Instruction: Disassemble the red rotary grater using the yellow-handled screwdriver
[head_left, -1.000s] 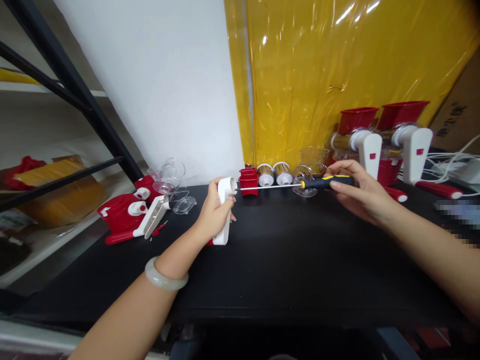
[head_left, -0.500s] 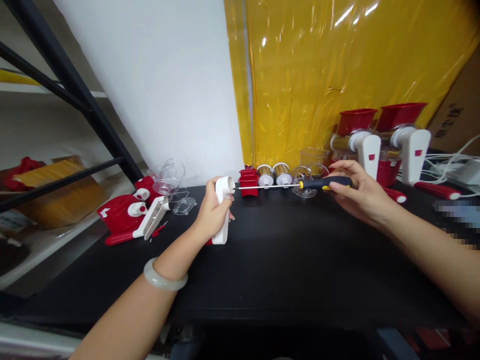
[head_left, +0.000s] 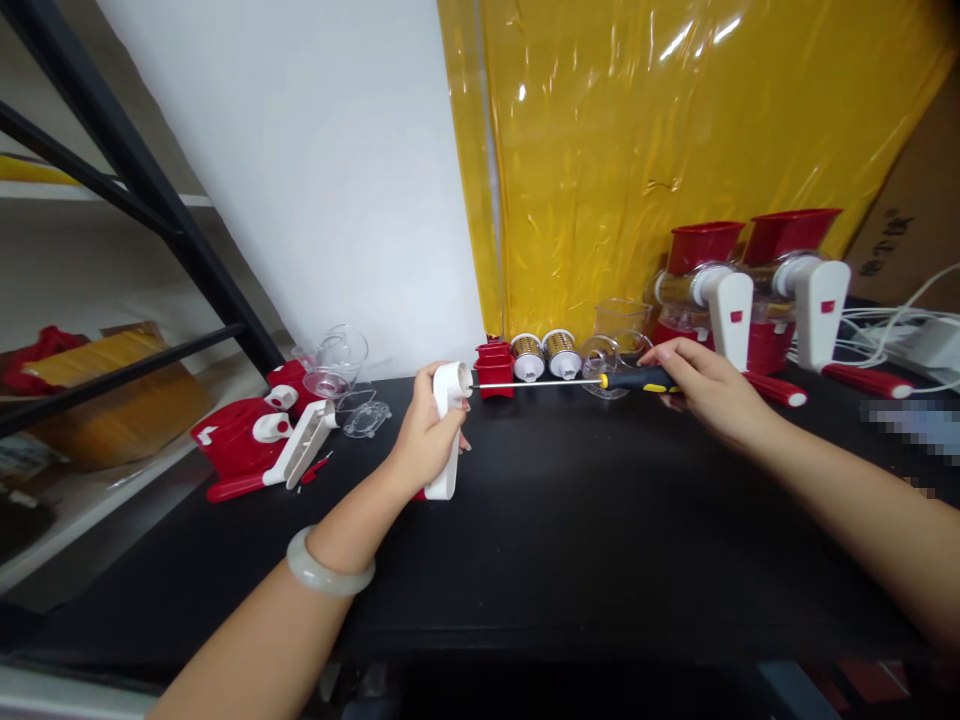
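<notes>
- In our left hand (head_left: 429,430) we grip a long white plastic crank arm (head_left: 448,385), fingers wrapped around it. It is in front of us, near the middle of the table, round end up. A red bit (head_left: 421,494) shows at its low end. We cannot tell if that end touches the table.
- Our right hand (head_left: 701,385) has its fingers closed on the back of a black and yellow screwdriver (head_left: 626,380) with a thin metal rod. The rod lies almost flat and points at the round end.
- The tip could slip out and poke our left fingers, because they are so close. A crooked push might cause that.
- The crank arm could twist, since only one hand holds it up.
- A screw could get chewed up if the tip sits badly. We cannot see a screw.
- The small red plastic piece (head_left: 315,470) on the left could get lost if an arm bumps it.
- The table (head_left: 600,520) is flat and black. At its back stand a white board (head_left: 315,150) and a shiny yellow plastic sheet (head_left: 585,150).
- On our left is a black metal shelf frame (head_left: 150,190), with a taped brown box (head_left: 120,390) behind it. On our right lie tangled white cords (head_left: 862,340).
</notes>
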